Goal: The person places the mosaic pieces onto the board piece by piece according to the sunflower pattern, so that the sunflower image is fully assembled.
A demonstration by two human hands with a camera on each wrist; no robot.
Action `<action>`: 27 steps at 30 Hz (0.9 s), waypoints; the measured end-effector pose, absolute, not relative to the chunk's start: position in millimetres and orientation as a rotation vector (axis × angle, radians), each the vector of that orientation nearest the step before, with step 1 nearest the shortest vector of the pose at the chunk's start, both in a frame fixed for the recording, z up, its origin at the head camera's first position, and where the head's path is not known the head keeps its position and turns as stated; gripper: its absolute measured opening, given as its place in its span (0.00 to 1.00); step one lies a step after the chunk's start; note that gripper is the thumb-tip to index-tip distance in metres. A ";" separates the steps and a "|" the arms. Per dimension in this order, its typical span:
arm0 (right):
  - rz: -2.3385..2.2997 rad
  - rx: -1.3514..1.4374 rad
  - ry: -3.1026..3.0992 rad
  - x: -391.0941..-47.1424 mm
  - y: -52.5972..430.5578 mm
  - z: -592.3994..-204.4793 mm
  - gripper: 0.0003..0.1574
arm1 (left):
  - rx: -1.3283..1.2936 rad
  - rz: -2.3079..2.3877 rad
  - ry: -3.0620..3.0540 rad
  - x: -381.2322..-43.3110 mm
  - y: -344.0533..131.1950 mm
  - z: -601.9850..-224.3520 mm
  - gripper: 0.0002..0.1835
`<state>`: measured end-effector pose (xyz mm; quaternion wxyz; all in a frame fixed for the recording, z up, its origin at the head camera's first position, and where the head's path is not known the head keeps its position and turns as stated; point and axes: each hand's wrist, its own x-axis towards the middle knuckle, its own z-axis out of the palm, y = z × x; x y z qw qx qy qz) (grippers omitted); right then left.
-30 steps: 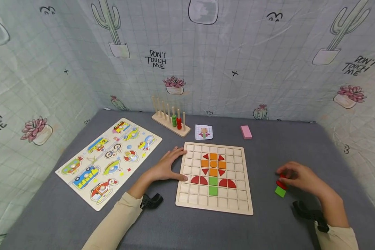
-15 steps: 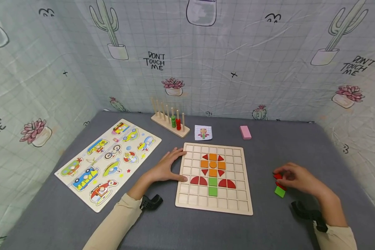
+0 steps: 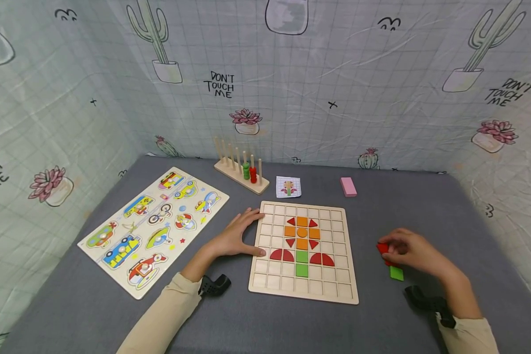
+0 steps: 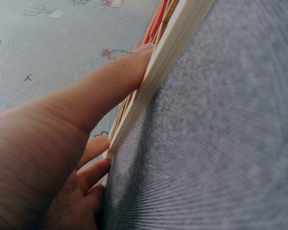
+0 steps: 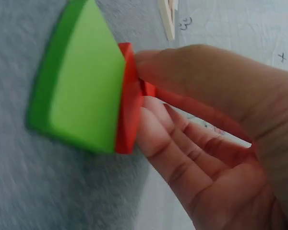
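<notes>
My left hand (image 3: 232,239) rests at the left edge of a wooden grid board (image 3: 336,290), thumb and fingertips spread along it. In the left wrist view the thumb (image 4: 120,72) lies over the board's rim. Red, orange and green flat shape pieces sit in the board's cells. Right of the board, my right hand (image 3: 413,250) pinches red pieces (image 3: 382,247) between thumb and fingers; how many is partly hidden. A green piece (image 3: 396,273) lies just in front of them. In the right wrist view, it touches the nearer red piece (image 5: 128,110).
A picture puzzle (image 3: 159,231) with vehicles lies at the left. Behind the board stand a peg rack (image 3: 243,177) with green and red beads, a small pattern card (image 3: 288,187) and a pink block (image 3: 348,187). Printed cloth walls (image 3: 314,132) surround the grey tabletop (image 3: 230,319).
My right hand has moved a little left, toward the board, with the red pieces. The green piece has turned slightly. My left hand stays at the board's edge.
</notes>
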<state>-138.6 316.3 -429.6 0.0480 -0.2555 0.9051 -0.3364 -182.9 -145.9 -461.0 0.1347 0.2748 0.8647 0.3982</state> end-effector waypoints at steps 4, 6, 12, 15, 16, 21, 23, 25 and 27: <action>-1.015 -0.806 2.769 -139.4 309.9 -430.4 0.16 | 0.794 1.161 2.506 -182.3 -145.4 -459.8 0.51; -0.998 -0.816 2.782 -139.8 307.5 -431.0 0.16 | 0.794 1.161 2.509 -182.3 -145.4 -460.1 0.51; -0.960 -0.832 2.817 -140.1 303.1 -433.9 0.14 | 0.790 1.153 2.513 -182.2 -145.3 -460.8 0.51; -0.944 -0.845 2.843 -140.2 301.5 -435.4 0.15 | 0.793 1.155 2.515 -182.8 -146.1 -462.6 0.51; -0.941 -0.851 2.848 -140.3 301.0 -435.8 0.15 | 0.793 1.157 2.514 -182.7 -146.2 -462.5 0.51; -0.986 -0.894 2.866 -140.0 296.2 -436.2 0.15 | 0.781 1.152 2.511 -182.2 -145.7 -461.5 0.51; -1.014 -0.916 2.861 -139.3 292.9 -435.7 0.14 | 0.778 1.149 2.512 -182.0 -145.6 -460.8 0.51; -1.035 -0.949 2.844 -139.0 290.0 -435.0 0.14 | 0.780 1.148 2.513 -182.0 -145.7 -460.7 0.51; -1.036 -0.967 2.822 -139.1 287.8 -434.5 0.14 | 0.786 1.147 2.512 -182.2 -145.9 -460.9 0.51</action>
